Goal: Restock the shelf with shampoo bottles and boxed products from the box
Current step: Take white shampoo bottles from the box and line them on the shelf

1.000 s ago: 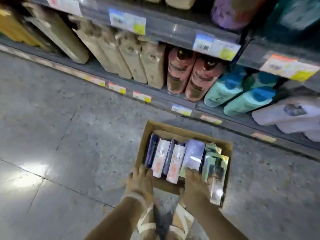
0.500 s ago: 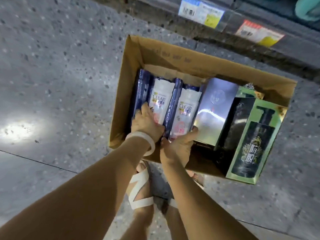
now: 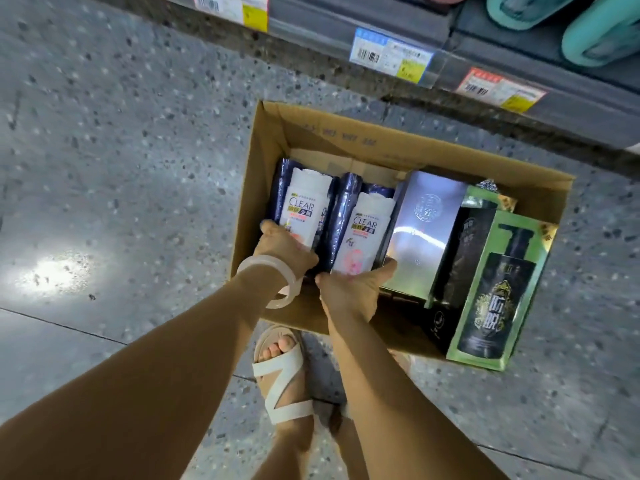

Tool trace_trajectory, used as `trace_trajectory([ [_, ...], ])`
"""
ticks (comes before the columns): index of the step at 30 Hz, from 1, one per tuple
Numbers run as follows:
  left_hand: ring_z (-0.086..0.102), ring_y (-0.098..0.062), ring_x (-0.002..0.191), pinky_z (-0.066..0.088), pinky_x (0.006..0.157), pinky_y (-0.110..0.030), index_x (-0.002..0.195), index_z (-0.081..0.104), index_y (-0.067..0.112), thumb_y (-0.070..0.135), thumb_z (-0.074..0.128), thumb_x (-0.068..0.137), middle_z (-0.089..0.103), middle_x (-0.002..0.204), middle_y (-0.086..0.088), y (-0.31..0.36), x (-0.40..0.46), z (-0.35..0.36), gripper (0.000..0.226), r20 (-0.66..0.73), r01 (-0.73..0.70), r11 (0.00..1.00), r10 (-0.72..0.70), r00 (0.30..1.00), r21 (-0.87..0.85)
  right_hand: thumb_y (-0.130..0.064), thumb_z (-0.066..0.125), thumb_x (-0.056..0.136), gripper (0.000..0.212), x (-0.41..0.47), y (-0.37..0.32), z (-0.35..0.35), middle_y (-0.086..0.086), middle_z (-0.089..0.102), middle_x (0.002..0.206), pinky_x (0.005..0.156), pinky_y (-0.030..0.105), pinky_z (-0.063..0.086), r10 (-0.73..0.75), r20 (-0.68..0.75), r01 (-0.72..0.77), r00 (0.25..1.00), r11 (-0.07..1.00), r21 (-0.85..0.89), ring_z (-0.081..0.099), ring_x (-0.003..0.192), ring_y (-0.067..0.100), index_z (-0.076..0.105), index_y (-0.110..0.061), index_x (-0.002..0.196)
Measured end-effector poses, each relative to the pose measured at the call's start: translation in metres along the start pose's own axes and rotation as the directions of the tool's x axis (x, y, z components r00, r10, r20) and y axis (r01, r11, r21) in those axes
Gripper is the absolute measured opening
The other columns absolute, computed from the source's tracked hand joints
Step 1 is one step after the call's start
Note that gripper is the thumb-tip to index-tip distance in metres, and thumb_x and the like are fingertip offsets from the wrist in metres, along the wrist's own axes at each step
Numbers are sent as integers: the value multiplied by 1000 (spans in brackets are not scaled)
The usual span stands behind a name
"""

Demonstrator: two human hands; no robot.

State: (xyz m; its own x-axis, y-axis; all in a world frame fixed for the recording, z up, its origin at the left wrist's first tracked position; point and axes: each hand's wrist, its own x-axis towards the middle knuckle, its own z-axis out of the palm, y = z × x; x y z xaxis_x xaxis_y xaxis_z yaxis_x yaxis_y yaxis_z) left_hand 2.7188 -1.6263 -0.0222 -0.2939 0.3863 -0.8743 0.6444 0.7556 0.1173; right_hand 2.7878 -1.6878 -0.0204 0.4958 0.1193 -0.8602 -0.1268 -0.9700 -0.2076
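An open cardboard box (image 3: 277, 133) stands on the floor below the shelf. Inside lie two white shampoo bottles with dark blue packs beside them. My left hand (image 3: 282, 245) grips the bottom of the left shampoo bottle (image 3: 304, 206). My right hand (image 3: 349, 289) holds the bottom of the right shampoo bottle (image 3: 365, 233), thumb out toward a silver box (image 3: 422, 230). A black box (image 3: 464, 258) and a green boxed product (image 3: 502, 289) lean at the box's right side.
The bottom shelf edge (image 3: 391, 53) with price tags runs across the top. Teal bottles (image 3: 602, 32) lie on the shelf at top right. My sandalled foot (image 3: 280, 375) stands on the speckled floor just in front of the box.
The view has dropped from the shelves to the box. Both hands moved from the box's near wall onto the two white bottles; the left now wraps its bottle's base.
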Motion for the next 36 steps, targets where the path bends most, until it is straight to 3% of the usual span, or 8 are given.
trace_trajectory([
  [4, 53, -27, 98, 42, 72, -31, 108, 27, 12, 9, 68, 78, 45, 100, -6, -4, -20, -15, 51, -83, -66, 994, 59, 995, -83, -7, 74, 66, 87, -4, -8, -16, 0, 57, 118, 73, 34, 57, -86, 16, 85, 996, 994, 75, 60, 102, 27, 25, -36, 131],
  [7, 50, -15, 81, 38, 55, -18, 102, 24, 19, 7, 67, 78, 45, 98, -2, -4, -49, -25, 51, -117, -175, 977, 161, 980, -124, -18, 75, 70, 65, -23, -21, -42, -11, 56, 101, 55, 19, 43, -226, -24, 227, 974, 973, 52, 58, 94, 18, 35, -35, 119],
  [12, 52, -16, 88, 43, 69, -22, 113, 31, 18, 10, 70, 75, 49, 97, 2, 26, -123, -47, 55, -170, -377, 904, 347, 922, -203, -13, 76, 71, 59, -72, -49, -99, -26, 52, 92, 63, 10, 39, -451, -27, 449, 892, 880, 156, 54, 80, -5, 40, -47, 102],
  [17, 58, -33, 100, 49, 88, -47, 119, 33, 10, 6, 70, 74, 57, 104, -9, 73, -215, -82, 59, -262, -529, 782, 462, 847, -330, -1, 74, 70, 66, -140, -91, -170, -27, 55, 91, 56, 1, 42, -601, -67, 594, 796, 756, 277, 54, 78, -22, 43, -36, 116],
  [21, 58, -17, 79, 47, 67, -27, 104, 34, 15, -1, 71, 72, 53, 87, 3, 111, -295, -121, 51, -298, -621, 664, 545, 783, -417, 14, 71, 67, 58, -206, -126, -230, -2, 62, 90, 70, 28, 52, -690, -134, 686, 711, 639, 349, 61, 82, 10, 51, -24, 107],
  [24, 56, -13, 75, 44, 61, -16, 107, 38, 9, -3, 69, 73, 55, 90, -2, 131, -359, -151, 48, -317, -676, 592, 601, 733, -440, 11, 70, 64, 63, -259, -146, -272, -16, 64, 84, 61, 13, 49, -744, -206, 756, 636, 547, 359, 59, 73, -8, 50, -36, 100],
  [28, 60, -15, 79, 51, 62, -20, 116, 35, 10, -1, 67, 76, 58, 96, -5, 152, -455, -190, 52, -285, -747, 488, 715, 639, -452, 0, 70, 64, 64, -346, -165, -331, -27, 64, 89, 64, 12, 48, -781, -282, 819, 558, 462, 340, 60, 78, -8, 47, -46, 103],
  [36, 52, -22, 84, 36, 70, -28, 115, 34, 9, 6, 73, 71, 53, 98, -7, 210, -644, -245, 59, -383, -933, 254, 860, 338, -255, -9, 76, 67, 66, -486, -197, -465, -28, 51, 98, 60, 7, 39, -754, -511, 903, 412, 265, 337, 54, 83, -11, 38, -45, 106],
])
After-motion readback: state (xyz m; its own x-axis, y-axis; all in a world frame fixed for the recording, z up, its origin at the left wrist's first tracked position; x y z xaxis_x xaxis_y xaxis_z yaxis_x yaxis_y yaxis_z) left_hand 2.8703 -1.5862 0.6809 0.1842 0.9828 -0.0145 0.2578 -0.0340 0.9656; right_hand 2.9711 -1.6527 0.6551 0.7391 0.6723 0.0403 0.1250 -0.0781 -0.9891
